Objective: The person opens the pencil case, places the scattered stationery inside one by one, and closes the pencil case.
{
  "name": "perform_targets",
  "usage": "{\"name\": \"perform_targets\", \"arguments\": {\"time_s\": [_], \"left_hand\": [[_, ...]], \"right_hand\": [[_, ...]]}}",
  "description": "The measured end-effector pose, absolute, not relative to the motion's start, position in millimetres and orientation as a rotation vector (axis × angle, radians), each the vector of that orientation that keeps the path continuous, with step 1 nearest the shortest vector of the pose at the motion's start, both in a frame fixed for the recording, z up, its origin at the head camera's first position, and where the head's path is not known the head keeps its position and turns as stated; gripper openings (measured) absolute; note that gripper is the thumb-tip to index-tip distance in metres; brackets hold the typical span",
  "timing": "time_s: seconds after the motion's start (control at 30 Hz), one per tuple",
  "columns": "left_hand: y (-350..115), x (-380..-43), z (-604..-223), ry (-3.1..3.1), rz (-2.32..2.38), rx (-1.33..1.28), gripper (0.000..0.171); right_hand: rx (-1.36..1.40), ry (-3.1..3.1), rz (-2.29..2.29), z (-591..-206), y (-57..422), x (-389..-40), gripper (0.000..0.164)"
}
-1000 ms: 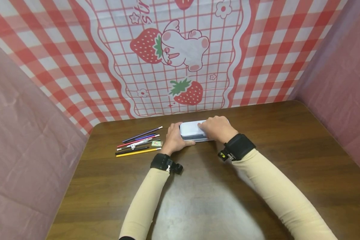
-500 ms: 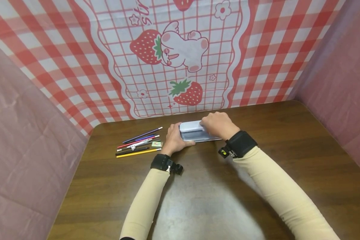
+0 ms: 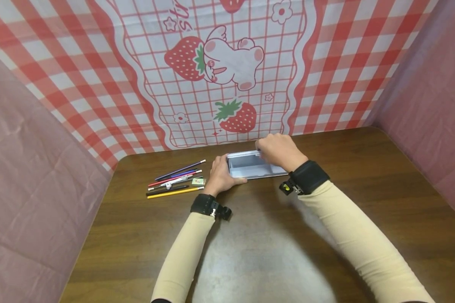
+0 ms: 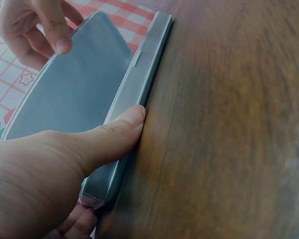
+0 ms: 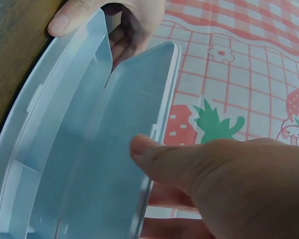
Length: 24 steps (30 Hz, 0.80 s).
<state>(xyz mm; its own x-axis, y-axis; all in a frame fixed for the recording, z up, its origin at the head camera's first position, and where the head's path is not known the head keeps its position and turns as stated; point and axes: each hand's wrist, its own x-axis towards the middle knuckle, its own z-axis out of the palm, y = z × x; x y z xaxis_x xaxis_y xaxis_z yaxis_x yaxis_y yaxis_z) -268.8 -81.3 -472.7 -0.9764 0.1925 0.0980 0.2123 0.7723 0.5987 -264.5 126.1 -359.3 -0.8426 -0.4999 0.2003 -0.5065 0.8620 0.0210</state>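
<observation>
A pale blue-white pencil case lies on the table near its back edge, its lid raised. My left hand grips the case's left end; in the left wrist view its thumb lies along the front wall. My right hand pinches the free edge of the lid, thumb on the inner face and fingers behind. The right wrist view shows a long compartment and a small divider in the case, with nothing lying in the visible part.
Left of the case lie several writing things: a purple pencil, a red pencil, a black pen and a yellow pencil. A small green-and-white eraser is beside them. A strawberry-print cloth hangs behind the table.
The right hand has lifted the lid up and toward the back, so the case, closed a second ago, now stands open. The left hand has stayed at the left end.
</observation>
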Motion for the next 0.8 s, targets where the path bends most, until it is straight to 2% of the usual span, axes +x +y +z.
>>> {"name": "perform_targets", "arguments": {"time_s": [0.37,0.8], "left_hand": [[-81.2,-270.0,-470.4,-2.938,-1.002,-0.324,0.112],[-79.8,-268.8,-470.5,-2.963,-1.01,-0.296,0.11]], "right_hand": [[0.681,-2.706,0.126,-360.7,128.1,-278.1,0.019],[0.608,-2.576,0.253,-369.1,128.6,-288.8,0.013]]}}
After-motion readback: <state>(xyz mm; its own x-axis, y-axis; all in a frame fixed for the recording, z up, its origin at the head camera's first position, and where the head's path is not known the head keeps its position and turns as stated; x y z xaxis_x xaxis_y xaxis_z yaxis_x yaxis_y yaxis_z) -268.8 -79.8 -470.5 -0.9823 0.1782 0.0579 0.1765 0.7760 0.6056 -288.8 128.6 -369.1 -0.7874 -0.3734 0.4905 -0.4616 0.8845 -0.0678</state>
